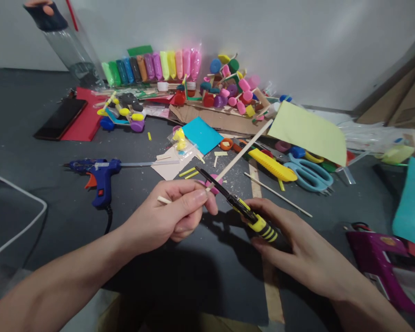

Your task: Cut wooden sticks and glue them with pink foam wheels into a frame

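My left hand (174, 214) is pinching a thin wooden stick (242, 152) between my thumb and my first fingers. The other fingers are curled in. A short bit of the stick pokes out behind my thumb, and the long part slants up and away to the right, over the table, until its far tip reaches the edge of a pale yellow paper (307, 131). My right hand (290, 244) is wrapped tight around the yellow and black handle of a cutter (235, 202). The dark blades of the cutter point up to the left and cross the stick just past my left fingertips. I cannot tell if the blades are biting into the stick or only lying against it. Both hands are low over the dark grey table (38, 138), close together but not touching. To the left lies a blue glue gun (97, 177). Behind the cutter lie a yellow knife (273, 166) and light blue scissors (309, 175), side by side. Farther back a row of clay packs (152, 67) in many colours leans on the wall. In the top left corner, another person's hand (43, 11) holds a clear tube (72, 50).
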The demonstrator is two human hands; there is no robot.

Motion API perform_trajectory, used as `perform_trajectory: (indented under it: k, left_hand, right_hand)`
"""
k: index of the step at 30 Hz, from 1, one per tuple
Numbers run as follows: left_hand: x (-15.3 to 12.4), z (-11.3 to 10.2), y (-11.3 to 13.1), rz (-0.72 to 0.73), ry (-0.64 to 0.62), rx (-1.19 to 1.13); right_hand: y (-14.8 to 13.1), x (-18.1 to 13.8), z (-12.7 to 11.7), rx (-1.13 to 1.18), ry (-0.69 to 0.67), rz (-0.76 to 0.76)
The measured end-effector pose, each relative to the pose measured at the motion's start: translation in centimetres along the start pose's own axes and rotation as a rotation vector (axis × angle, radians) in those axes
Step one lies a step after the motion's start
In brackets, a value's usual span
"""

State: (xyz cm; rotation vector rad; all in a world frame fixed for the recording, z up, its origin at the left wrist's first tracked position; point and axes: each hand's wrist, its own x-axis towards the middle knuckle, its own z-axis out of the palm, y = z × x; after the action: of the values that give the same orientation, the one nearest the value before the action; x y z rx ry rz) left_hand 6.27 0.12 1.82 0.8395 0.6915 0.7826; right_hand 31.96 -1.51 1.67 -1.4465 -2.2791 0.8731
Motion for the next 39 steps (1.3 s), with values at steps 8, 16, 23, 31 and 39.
perform_trajectory:
  k: [8, 16, 23, 31, 39]
  left_hand:
    - [0.0, 0.1, 0.2, 0.037, 0.061, 0.194]
    - [-0.4, 0.5, -0.2, 0.224, 0.301, 0.656]
    - [-0.1, 0.8, 0.1, 0.14, 0.265, 0.441]
    - [0.4, 0.4, -0.3, 0.066, 0.133, 0.053]
    - [0.3, 0.4, 0.0, -0.001, 0.019, -0.087]
  right_hand:
    - [-0.1, -0.3, 0.8, -0.033, 0.012, -0.03]
    - [-0.8, 0.5, 0.8, -0.002, 0.009, -0.012]
    - [-1.1, 0.4, 0.4, 0.022, -0.01, 0.004]
    - [-0.9, 0.3, 0.3, 0.02, 0.003, -0.02]
    - [-1.1, 0.0, 0.9, -0.021, 0.032, -0.037]
